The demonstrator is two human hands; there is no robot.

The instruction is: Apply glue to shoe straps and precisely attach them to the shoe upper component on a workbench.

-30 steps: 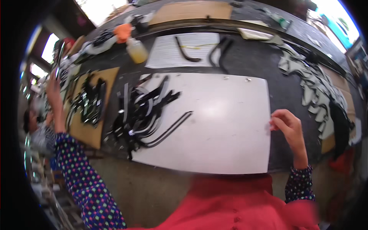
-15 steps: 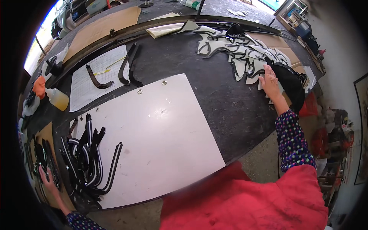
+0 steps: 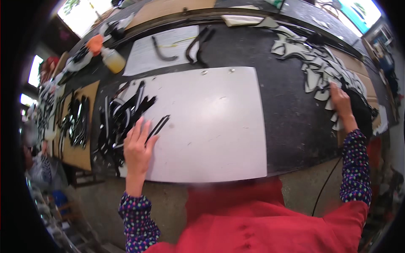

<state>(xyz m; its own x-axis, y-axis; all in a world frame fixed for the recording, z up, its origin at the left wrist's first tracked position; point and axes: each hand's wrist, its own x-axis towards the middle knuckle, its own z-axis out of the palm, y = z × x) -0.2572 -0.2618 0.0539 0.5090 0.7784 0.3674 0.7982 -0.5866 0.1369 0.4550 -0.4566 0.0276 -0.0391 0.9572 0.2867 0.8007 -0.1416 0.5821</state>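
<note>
My left hand (image 3: 138, 143) is over the near edge of a heap of black bent strips (image 3: 126, 107), some with pale edging. Its fingers are stretched and the thumb stands apart; nothing shows in its grasp. One bent strip (image 3: 159, 125) sticks out beside the thumb. Under the heap lies a large white board (image 3: 211, 126) with metal eyelets along its far edge. At the far right, my right hand (image 3: 342, 102) touches the near side of a pile of white curved pieces with dark edges (image 3: 322, 63). Its fingers are drawn together, and what they hold is hidden.
Behind the board, several dark curved strips (image 3: 162, 52) lie on a paper sheet (image 3: 139, 55). A spray bottle (image 3: 113, 61) with an orange head stands left of it. More black strips rest on cardboard (image 3: 93, 92) at left. Dark cloth (image 3: 358, 111) hangs by my right hand.
My left hand has moved right, from the strips on the left cardboard to the heap on the board. My right hand's fingers have drawn together at the pile. The view has turned left.
</note>
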